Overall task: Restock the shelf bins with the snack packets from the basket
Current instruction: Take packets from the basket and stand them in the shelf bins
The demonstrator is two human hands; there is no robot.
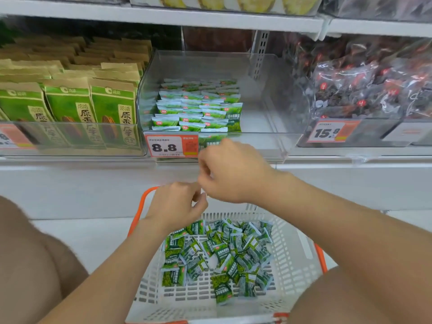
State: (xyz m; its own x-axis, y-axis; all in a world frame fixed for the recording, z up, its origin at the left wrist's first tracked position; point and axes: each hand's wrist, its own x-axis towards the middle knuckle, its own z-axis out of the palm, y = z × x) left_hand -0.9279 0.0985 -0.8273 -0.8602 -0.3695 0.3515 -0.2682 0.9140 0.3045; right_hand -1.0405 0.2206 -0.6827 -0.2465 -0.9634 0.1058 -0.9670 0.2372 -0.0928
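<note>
Shop shelving (163, 21) in white runs across the view. Nearest, a white basket (301, 251) with orange handles holds a loose heap of green snack packets (217, 251). Above its far rim the left hand (177, 204) and right hand (233, 174) meet, fingers curled and touching at the tips. Blur hides whether either pinches anything. Beyond them a clear shelf bin (268, 101) with a price tag (163, 147) reading 8.8 carries stacked packets (196, 106) in neat rows on its left side. Tall green bags (70, 108) stand left, dark packets (364, 90) right.
</note>
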